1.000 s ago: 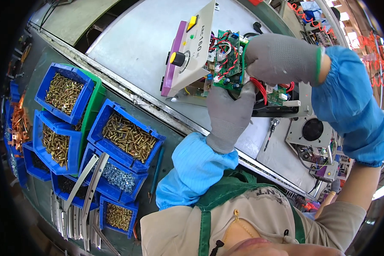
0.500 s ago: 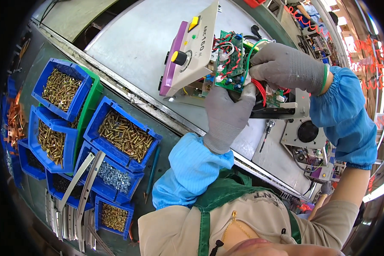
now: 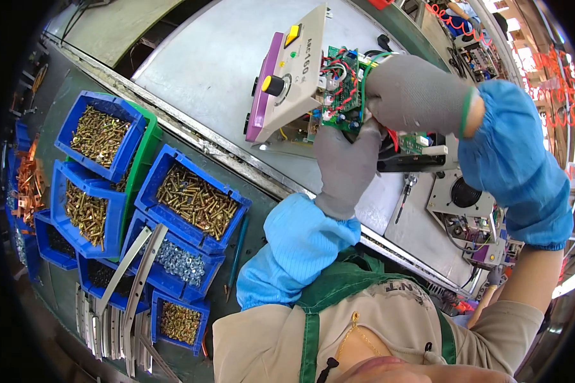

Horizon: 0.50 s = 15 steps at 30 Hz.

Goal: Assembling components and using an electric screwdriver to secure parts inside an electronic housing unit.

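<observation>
My left hand (image 3: 345, 167), in a grey glove, is closed at the lower edge of a green circuit board (image 3: 346, 102), with its thumb pointing up along the edge. My right hand (image 3: 421, 92), also gloved, comes from the right with fingers bent and closed beside the board; what its fingertips pinch is hidden. Thin red, white and green wires run over the board, and red wires (image 3: 393, 139) show below my right hand. The board stands behind the off-white front panel (image 3: 305, 70) of an open machine, which carries a black knob (image 3: 271, 85) and a yellow switch (image 3: 292, 34).
Blue bins of screws (image 3: 191, 198), nuts (image 3: 179, 263) and other small parts stand at left, beside metal strips (image 3: 140, 274). A green tool (image 3: 236, 258) lies near my left sleeve. Another open unit (image 3: 463, 195) sits at right, and a screwdriver-like tool (image 3: 406, 195) hangs nearby.
My right hand has moved left and closer to my left hand, covering more of the board's right side and the red wires. My left hand stays at the board's lower edge.
</observation>
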Motion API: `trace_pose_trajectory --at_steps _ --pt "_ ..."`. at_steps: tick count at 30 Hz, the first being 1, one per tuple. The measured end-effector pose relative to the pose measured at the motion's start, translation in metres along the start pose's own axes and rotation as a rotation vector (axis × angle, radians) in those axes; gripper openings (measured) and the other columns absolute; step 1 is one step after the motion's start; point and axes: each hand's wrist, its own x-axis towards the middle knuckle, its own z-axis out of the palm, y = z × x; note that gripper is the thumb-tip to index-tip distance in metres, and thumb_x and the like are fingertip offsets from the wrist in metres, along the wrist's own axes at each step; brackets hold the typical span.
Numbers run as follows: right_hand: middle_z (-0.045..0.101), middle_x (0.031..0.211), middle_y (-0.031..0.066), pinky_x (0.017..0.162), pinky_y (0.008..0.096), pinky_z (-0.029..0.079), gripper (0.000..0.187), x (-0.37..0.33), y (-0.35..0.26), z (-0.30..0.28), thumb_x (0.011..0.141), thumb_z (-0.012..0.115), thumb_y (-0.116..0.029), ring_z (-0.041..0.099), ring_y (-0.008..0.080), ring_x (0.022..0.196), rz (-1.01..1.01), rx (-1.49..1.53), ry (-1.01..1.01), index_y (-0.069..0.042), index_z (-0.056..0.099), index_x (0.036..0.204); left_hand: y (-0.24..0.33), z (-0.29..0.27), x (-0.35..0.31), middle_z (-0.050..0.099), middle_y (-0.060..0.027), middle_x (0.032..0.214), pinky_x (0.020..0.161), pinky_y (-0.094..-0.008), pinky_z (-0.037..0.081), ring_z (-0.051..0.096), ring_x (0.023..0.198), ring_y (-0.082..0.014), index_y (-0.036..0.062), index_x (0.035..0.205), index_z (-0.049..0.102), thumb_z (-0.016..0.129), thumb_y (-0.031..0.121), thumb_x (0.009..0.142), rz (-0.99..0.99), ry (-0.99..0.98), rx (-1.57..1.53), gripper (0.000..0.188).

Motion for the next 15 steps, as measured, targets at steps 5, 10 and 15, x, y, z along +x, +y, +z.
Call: trace_pose_trajectory --at_steps 5,10,15 --pt "0.062 0.070 0.0153 0.061 0.0360 0.051 0.027 -0.008 0.018 0.015 0.081 0.052 -0.019 0.064 0.0250 0.062 -0.134 0.439 0.216 0.005 0.063 0.080 0.007 -0.004 -0.006 0.065 -0.0073 0.079 0.066 -0.0303 0.049 0.061 0.070 -0.0120 -0.0034 0.098 0.062 0.068 0.013 0.082 0.051 0.010 0.051 0.024" --pt "0.062 0.073 0.0164 0.062 0.0353 0.051 0.026 -0.019 0.015 0.011 0.080 0.056 -0.021 0.063 0.0258 0.065 0.277 0.792 -0.041 0.004 0.063 0.082 0.001 -0.008 -0.008 0.066 -0.0098 0.083 0.067 -0.0318 0.050 0.062 0.072 -0.0140 -0.0040 0.099 0.062 0.071 0.018 0.081 0.039 -0.007 0.177 0.030" --pt "0.064 0.080 0.0205 0.067 0.0425 0.051 0.027 -0.015 -0.017 0.003 0.078 0.053 -0.023 0.064 0.0355 0.072 0.156 0.069 0.279 0.000 0.066 0.080 -0.008 -0.005 -0.008 0.067 -0.0106 0.085 0.067 -0.0320 0.051 0.063 0.072 -0.0151 -0.0047 0.100 0.061 0.070 0.018 0.081 0.014 0.015 0.215 0.031"
